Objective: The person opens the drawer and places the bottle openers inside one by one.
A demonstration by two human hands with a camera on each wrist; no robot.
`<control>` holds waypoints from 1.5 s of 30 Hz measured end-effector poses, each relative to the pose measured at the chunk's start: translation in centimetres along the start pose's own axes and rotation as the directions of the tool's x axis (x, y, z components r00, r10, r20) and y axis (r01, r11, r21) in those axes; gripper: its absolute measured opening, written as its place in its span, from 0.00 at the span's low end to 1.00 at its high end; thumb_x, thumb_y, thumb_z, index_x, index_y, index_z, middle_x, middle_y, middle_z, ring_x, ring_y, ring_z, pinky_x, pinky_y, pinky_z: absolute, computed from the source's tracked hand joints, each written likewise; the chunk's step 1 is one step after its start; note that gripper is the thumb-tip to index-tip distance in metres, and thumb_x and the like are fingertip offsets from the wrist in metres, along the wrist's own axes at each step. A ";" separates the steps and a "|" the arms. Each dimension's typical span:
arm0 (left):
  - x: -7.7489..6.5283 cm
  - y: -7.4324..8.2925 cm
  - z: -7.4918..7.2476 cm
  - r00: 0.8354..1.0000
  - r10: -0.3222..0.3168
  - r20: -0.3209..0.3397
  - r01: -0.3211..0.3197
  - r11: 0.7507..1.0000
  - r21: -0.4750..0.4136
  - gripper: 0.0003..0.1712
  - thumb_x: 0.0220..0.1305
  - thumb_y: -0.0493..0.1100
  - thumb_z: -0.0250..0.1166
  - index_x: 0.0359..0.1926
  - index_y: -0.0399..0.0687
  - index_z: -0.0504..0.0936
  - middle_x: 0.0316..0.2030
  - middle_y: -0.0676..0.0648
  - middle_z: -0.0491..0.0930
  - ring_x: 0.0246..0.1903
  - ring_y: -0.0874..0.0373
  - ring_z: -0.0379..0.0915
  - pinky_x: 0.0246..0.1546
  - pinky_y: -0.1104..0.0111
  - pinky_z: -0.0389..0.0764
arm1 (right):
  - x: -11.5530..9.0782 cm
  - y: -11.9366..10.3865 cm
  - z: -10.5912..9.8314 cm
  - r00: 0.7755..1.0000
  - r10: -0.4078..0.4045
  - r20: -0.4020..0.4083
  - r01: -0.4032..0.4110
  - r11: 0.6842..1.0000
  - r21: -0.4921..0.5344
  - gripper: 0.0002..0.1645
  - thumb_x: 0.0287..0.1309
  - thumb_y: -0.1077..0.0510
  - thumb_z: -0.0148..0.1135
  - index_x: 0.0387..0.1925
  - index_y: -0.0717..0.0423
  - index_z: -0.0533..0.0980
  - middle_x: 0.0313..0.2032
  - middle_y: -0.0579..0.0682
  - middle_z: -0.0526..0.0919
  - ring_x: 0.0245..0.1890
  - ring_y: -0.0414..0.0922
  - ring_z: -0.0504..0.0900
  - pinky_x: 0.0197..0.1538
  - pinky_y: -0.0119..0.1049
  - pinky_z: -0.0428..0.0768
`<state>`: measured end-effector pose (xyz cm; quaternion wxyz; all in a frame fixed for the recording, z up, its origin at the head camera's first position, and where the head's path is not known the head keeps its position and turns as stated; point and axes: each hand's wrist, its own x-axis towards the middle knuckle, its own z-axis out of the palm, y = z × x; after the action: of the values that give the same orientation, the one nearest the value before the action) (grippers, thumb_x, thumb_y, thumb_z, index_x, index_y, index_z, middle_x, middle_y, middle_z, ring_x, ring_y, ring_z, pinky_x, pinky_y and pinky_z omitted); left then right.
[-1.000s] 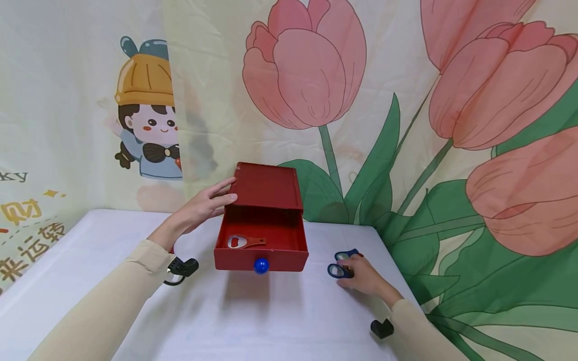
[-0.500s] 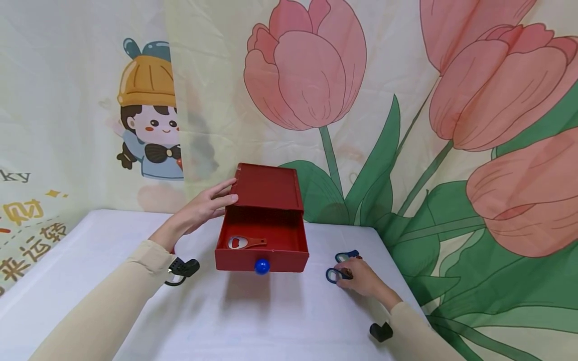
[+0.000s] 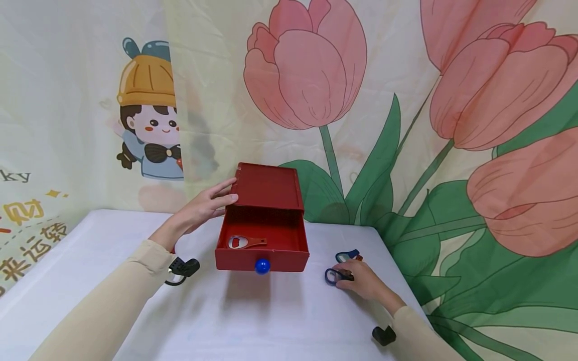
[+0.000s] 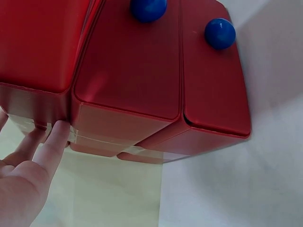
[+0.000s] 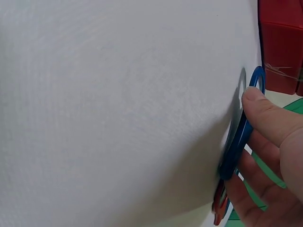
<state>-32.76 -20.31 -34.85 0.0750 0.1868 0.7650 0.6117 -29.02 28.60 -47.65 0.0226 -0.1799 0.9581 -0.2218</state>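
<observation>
Counter: a white cloth is spread over the counter [image 3: 253, 331].
Right hand: the blue-handled scissors [image 5: 238, 144] are pinched by the right hand [image 3: 363, 282], the thumb being laid on one loop and the other fingers behind it.
Scissors: held at the right side of the counter, loops pointed left; the rest is hidden by the hand, so the long axis cannot be fully traced.
Red-orange piece [image 5: 220, 203]: seen just below the loop; whether it is joined to the scissors cannot be told.
Governing relation (judged): the pulled-out drawer [image 3: 284, 261] is placed left of the scissors, well apart and raised above the counter; the scissors are nearer the right hand than the left.
Drawer front: a blue knob [image 3: 262, 266] is fitted.
Bottle opener [image 3: 249, 241]: laid inside the drawer, near its front left, long axis crosswise.
Left hand [image 3: 200, 208]: fingers extended and apart, nothing gripped; the side of the red chest [image 3: 268, 186] is touched.
Backdrop [image 3: 311, 75]: printed with pink tulips.
</observation>
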 end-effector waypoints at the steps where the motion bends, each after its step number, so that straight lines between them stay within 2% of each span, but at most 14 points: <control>1: 0.0 0.0 0.0 1.000 0.001 0.000 -0.001 1.000 0.000 0.48 0.77 0.57 0.61 0.87 0.61 0.46 0.85 0.40 0.46 0.81 0.36 0.47 0.76 0.38 0.62 | -0.1 0.0 -0.1 1.000 -0.010 0.000 0.010 1.000 0.002 0.25 0.60 0.56 0.79 0.59 0.49 0.85 0.51 0.44 0.86 0.52 0.44 0.82 0.60 0.52 0.85; 8: -0.1 0.2 0.0 1.000 -0.010 -0.009 0.010 1.000 0.009 0.48 0.77 0.58 0.61 0.87 0.60 0.46 0.85 0.40 0.46 0.81 0.35 0.48 0.75 0.38 0.63 | -0.1 -0.5 -1.2 0.997 -0.073 -0.003 0.073 0.997 -0.007 0.26 0.63 0.56 0.77 0.62 0.48 0.84 0.44 0.39 0.83 0.45 0.41 0.78 0.49 0.35 0.84; 16: -0.1 0.4 0.0 1.000 -0.009 -0.010 0.010 1.000 0.017 0.49 0.77 0.58 0.61 0.87 0.60 0.45 0.85 0.39 0.45 0.81 0.34 0.47 0.74 0.38 0.64 | 0.3 -2.2 -3.5 0.986 -0.162 -0.026 0.163 0.986 0.024 0.25 0.63 0.57 0.77 0.61 0.53 0.84 0.45 0.44 0.84 0.44 0.43 0.81 0.47 0.34 0.86; 22: -0.1 0.3 -0.1 1.000 -0.014 -0.014 0.014 1.000 0.017 0.49 0.77 0.58 0.61 0.87 0.60 0.46 0.85 0.40 0.46 0.81 0.35 0.48 0.74 0.38 0.64 | 0.5 -5.0 -6.7 0.971 -0.230 -0.061 0.231 0.973 0.001 0.25 0.63 0.57 0.77 0.61 0.55 0.83 0.45 0.47 0.85 0.42 0.43 0.83 0.42 0.30 0.86; 27: -0.1 0.4 0.0 1.000 -0.009 -0.004 0.009 1.000 0.018 0.49 0.77 0.58 0.61 0.87 0.60 0.46 0.85 0.40 0.45 0.81 0.34 0.48 0.74 0.38 0.64 | 0.2 -7.9 -10.0 0.940 -0.322 -0.109 0.323 0.946 -0.015 0.26 0.64 0.58 0.76 0.61 0.60 0.82 0.44 0.51 0.86 0.43 0.46 0.86 0.43 0.33 0.88; 29: -0.1 0.4 0.0 1.000 -0.007 -0.001 0.007 1.000 0.017 0.49 0.77 0.58 0.61 0.87 0.60 0.46 0.85 0.39 0.45 0.81 0.34 0.48 0.74 0.38 0.64 | 0.2 -9.2 -11.3 0.932 -0.342 -0.121 0.341 0.940 -0.025 0.26 0.64 0.58 0.76 0.62 0.60 0.82 0.44 0.51 0.86 0.43 0.46 0.86 0.44 0.34 0.88; 33: -0.1 0.3 -0.1 1.000 -0.006 0.003 0.006 1.000 0.003 0.48 0.77 0.57 0.61 0.87 0.60 0.46 0.85 0.39 0.45 0.81 0.35 0.48 0.75 0.39 0.62 | 0.5 -11.7 -13.3 0.929 -0.351 -0.116 0.348 0.936 -0.049 0.27 0.64 0.57 0.76 0.63 0.57 0.82 0.45 0.49 0.86 0.44 0.43 0.85 0.45 0.34 0.88; 40: -0.2 0.2 -0.1 1.000 -0.001 0.008 0.001 1.000 0.000 0.49 0.77 0.57 0.62 0.87 0.59 0.46 0.85 0.39 0.45 0.81 0.35 0.47 0.75 0.38 0.63 | 0.8 -15.3 -15.4 0.902 -0.424 -0.078 0.418 0.905 -0.078 0.27 0.64 0.58 0.77 0.63 0.56 0.83 0.47 0.50 0.86 0.38 0.42 0.83 0.38 0.33 0.85; 45: 0.0 0.1 0.0 1.000 0.001 0.010 0.000 1.000 -0.004 0.48 0.77 0.57 0.61 0.87 0.59 0.46 0.85 0.39 0.45 0.81 0.35 0.48 0.75 0.39 0.62 | 1.1 -17.4 -15.9 0.898 -0.440 -0.030 0.437 0.897 -0.071 0.27 0.65 0.57 0.76 0.63 0.57 0.83 0.45 0.48 0.85 0.36 0.42 0.82 0.36 0.33 0.84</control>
<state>-32.74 -20.33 -34.76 0.0792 0.1899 0.7633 0.6124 -26.23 20.29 -25.79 -0.0554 -0.3865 0.8997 -0.1951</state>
